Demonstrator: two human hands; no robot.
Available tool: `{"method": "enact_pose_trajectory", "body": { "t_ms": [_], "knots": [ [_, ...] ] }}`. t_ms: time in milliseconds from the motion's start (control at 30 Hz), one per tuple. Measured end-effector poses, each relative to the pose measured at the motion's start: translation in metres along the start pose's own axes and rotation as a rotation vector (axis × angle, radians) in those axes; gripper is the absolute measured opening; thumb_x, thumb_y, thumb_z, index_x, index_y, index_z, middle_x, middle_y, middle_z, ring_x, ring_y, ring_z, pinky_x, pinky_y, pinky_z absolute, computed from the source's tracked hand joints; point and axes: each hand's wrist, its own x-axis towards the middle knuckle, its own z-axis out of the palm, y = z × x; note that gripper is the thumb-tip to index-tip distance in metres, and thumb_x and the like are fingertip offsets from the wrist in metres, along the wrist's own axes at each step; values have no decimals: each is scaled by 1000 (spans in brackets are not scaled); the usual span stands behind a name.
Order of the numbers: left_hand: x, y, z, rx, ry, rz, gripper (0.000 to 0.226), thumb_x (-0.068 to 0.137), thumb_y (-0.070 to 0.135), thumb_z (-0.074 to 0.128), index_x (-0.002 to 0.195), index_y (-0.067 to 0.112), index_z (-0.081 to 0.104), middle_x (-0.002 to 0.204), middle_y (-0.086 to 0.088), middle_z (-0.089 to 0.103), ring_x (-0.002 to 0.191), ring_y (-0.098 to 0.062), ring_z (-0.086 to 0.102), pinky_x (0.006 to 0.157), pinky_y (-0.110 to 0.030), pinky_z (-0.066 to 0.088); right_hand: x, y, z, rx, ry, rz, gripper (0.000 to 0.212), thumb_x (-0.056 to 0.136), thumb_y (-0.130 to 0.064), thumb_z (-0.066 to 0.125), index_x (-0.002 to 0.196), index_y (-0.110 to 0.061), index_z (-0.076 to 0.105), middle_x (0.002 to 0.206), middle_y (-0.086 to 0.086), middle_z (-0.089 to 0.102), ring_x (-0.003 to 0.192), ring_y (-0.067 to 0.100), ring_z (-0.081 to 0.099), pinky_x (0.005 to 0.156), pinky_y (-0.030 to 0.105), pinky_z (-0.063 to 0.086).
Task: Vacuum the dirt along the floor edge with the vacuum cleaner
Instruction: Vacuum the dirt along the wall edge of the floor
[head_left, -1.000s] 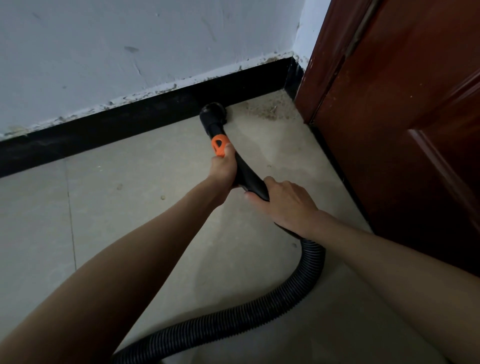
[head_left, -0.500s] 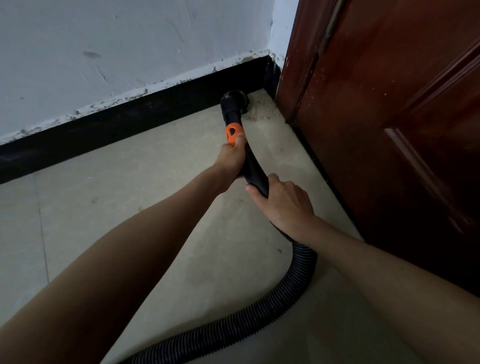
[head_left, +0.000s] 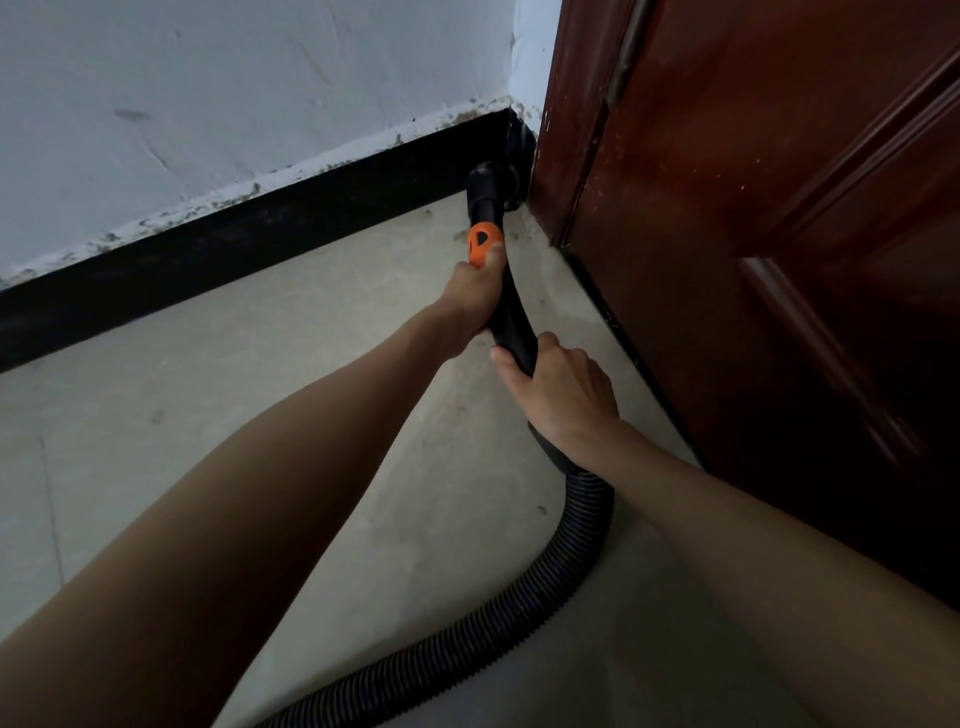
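Observation:
The vacuum cleaner's black nozzle (head_left: 491, 187) sits in the floor corner where the black skirting board (head_left: 291, 218) meets the door frame. An orange slider (head_left: 483, 243) marks the black handle tube (head_left: 511, 322). My left hand (head_left: 475, 299) grips the tube just below the orange slider, thumb against it. My right hand (head_left: 563, 395) grips the tube lower down, where it joins the ribbed black hose (head_left: 582, 551). Specks of dirt (head_left: 514, 234) lie on the beige floor around the nozzle.
A dark red wooden door (head_left: 753, 234) stands close on the right, its bottom edge running along the floor. A scuffed white wall (head_left: 234, 88) rises above the skirting. The hose curls back across the beige tiles (head_left: 208, 395) toward the lower left.
The nozzle has slid right along the skirting board into the corner by the door frame, over the dirt patch. Both hands kept their grip and moved with it.

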Motion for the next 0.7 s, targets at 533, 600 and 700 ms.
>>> {"method": "enact_pose_trajectory", "body": {
  "t_ms": [533,600,700],
  "knots": [
    [-32,2,11,151,-9,67,59,99,48,32,134,1,35,102,-9,53,75,-12,51,60,-23,41,-29,7,2,215,33,90,45,94,-59,40,91,-15,47,74,4,58,71,25,59,61,34,46],
    [-37,1,13,161,-28,64,60,99,48,31,136,1,31,96,-6,52,73,-10,50,56,-21,38,-35,9,1,245,30,96,45,95,-59,39,91,-15,48,74,4,58,74,27,62,65,37,50],
    [-45,-1,16,166,-75,47,59,100,48,29,137,2,27,92,-4,50,73,-9,49,55,-20,37,-43,14,1,270,33,107,46,95,-59,39,91,-15,50,73,2,57,74,25,62,65,37,50]
  ]
}}
